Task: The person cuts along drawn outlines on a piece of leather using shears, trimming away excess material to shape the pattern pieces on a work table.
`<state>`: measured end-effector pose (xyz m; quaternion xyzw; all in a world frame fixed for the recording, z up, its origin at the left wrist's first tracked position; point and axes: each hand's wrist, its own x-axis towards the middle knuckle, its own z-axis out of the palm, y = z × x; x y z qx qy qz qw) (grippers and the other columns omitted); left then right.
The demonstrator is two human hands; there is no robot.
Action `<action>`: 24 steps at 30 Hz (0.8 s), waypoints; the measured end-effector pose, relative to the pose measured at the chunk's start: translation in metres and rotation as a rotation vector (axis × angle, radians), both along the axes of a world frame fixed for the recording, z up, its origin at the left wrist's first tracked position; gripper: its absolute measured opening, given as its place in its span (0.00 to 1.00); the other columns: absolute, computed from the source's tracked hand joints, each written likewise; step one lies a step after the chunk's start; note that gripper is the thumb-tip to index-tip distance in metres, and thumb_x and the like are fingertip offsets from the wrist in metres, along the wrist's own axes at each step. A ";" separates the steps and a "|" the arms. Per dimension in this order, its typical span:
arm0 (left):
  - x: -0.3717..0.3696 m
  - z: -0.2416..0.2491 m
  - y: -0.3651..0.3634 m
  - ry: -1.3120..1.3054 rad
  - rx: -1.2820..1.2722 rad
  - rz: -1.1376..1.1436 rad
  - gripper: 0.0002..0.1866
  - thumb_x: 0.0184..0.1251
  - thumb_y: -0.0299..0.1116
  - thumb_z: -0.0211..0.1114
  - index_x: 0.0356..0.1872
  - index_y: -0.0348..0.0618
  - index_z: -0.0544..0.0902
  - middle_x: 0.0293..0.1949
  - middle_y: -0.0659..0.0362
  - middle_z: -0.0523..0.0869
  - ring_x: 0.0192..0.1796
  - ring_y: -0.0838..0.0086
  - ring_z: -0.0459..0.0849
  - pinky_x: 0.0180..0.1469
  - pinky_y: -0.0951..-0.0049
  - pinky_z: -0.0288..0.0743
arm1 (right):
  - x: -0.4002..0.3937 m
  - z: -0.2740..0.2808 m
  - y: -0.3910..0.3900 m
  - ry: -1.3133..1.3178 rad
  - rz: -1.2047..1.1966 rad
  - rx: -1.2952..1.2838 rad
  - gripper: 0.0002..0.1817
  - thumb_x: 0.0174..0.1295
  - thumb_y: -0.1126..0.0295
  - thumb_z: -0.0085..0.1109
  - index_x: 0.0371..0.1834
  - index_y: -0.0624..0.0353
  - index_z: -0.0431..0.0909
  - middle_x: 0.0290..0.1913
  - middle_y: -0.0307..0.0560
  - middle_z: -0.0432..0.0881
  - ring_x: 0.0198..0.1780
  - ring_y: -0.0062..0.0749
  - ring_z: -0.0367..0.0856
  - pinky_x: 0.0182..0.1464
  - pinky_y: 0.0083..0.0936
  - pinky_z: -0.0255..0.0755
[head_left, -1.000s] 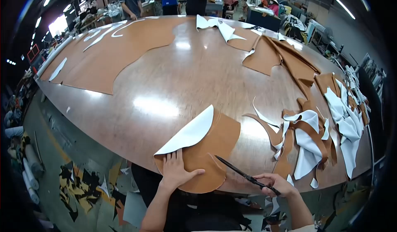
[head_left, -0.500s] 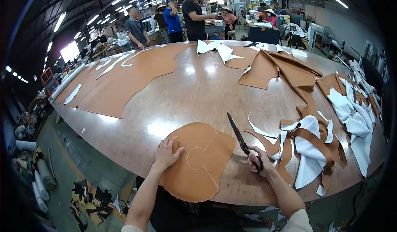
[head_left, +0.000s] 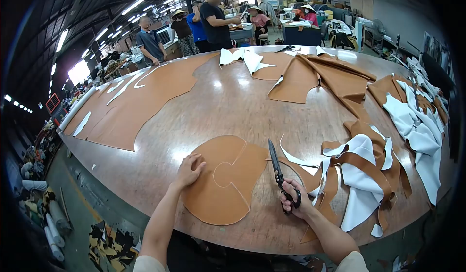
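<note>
A rounded tan piece of leather-like sheet (head_left: pixel 228 180) lies flat on the table before me, with a pale curved line marked on it. My left hand (head_left: pixel 190 169) rests on its left edge, fingers slightly bent and apart. In my right hand (head_left: pixel 297 197) is a pair of dark scissors (head_left: pixel 276 163), the blades together and pointing up and away. The fingers wrap round the handles. Just right of that hand lies a heap of tan and white offcuts (head_left: pixel 361 175); a thin white strip (head_left: pixel 297 156) curls near the blades.
The large brown tabletop (head_left: pixel 184 112) holds a big tan sheet (head_left: pixel 126 112) at the left and a folded tan sheet (head_left: pixel 320 75) at the back. White-backed pieces (head_left: pixel 412 131) hang over the right edge. Several people stand or sit beyond the table, one in a black shirt (head_left: pixel 216 22).
The round piece has shifted slightly left and away from me, my left hand with it. The scissors have turned more upright in my right hand. My view has tilted a little.
</note>
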<state>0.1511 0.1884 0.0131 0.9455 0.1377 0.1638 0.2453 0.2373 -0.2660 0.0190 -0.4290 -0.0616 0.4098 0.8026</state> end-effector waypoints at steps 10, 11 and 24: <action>-0.031 -0.009 0.030 0.083 0.100 0.205 0.37 0.75 0.61 0.65 0.76 0.50 0.76 0.82 0.50 0.67 0.86 0.55 0.59 0.86 0.52 0.53 | -0.004 0.009 0.000 0.037 0.004 0.016 0.21 0.77 0.57 0.66 0.63 0.55 0.70 0.29 0.40 0.77 0.21 0.19 0.73 0.20 0.18 0.69; -0.032 -0.010 0.030 0.081 0.096 0.214 0.37 0.75 0.61 0.65 0.76 0.50 0.76 0.82 0.50 0.67 0.86 0.55 0.59 0.86 0.52 0.53 | -0.004 0.007 0.000 0.026 0.001 0.016 0.20 0.78 0.57 0.65 0.63 0.54 0.70 0.29 0.40 0.77 0.21 0.19 0.72 0.20 0.18 0.69; -0.030 -0.007 0.028 0.077 0.110 0.212 0.36 0.73 0.60 0.66 0.74 0.49 0.78 0.81 0.49 0.69 0.85 0.55 0.60 0.85 0.52 0.53 | -0.006 0.013 -0.001 0.039 -0.002 0.007 0.19 0.78 0.58 0.65 0.61 0.55 0.71 0.28 0.41 0.76 0.21 0.19 0.73 0.19 0.19 0.69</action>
